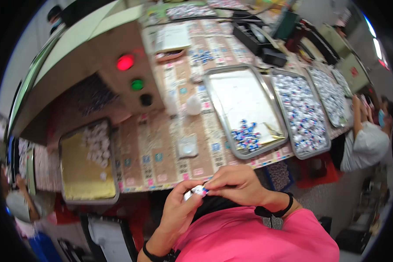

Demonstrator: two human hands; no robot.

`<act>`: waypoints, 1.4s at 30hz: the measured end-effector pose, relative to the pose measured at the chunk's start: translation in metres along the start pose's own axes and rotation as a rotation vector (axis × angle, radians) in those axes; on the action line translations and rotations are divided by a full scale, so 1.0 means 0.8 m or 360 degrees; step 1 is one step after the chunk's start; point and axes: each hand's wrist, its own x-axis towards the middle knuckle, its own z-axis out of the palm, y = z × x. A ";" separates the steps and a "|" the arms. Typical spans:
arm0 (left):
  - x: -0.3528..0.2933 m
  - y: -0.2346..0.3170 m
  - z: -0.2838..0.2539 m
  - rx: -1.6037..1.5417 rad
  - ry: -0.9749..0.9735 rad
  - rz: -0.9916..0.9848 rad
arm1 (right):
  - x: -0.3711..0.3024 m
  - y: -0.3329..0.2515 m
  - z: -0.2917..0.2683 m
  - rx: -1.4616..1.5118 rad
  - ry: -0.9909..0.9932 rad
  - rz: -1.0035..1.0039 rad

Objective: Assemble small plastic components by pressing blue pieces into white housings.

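Observation:
A small white figure-like piece with blue and red spots (200, 190) is held in front of my body, just off the table's near edge. My left hand (179, 207) is closed around it, with another white bit showing between the fingers. From the other side my right hand (238, 183) pinches at its blue and red end; the fingertips partly hide the contact. Beyond my hands, a metal tray lined with white (242, 94) bears a loose pile of small blue, red and white pieces (247, 135) at its near end.
Trays full of similar pieces (300, 111) stand to the right, and a yellow-lined tray with white pieces (85, 174) to the left. A box with red and green lights (118, 43) rises at left. A small white packet (187, 147) lies mid-table. Another person (366, 144) sits at right.

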 end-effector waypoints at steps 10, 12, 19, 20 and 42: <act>-0.016 0.004 -0.009 -0.0309 -0.0162 0.0009 | -0.090 -0.006 -0.193 -0.1353 0.1787 0.0240; -0.016 0.004 -0.013 -0.0284 -0.0152 -0.0048 | -0.116 -0.004 -0.228 -0.1427 0.1928 0.0315; -0.016 -0.004 -0.018 -0.0196 -0.0211 -0.0097 | -0.144 0.006 -0.269 -0.1570 0.1636 0.0624; -0.016 -0.005 -0.018 -0.0196 -0.0210 -0.0096 | -0.142 0.009 -0.271 -0.1573 0.1626 0.0613; -0.019 -0.010 -0.032 -0.0414 -0.0258 -0.0093 | 0.012 0.069 -0.156 -0.1534 0.0528 0.0199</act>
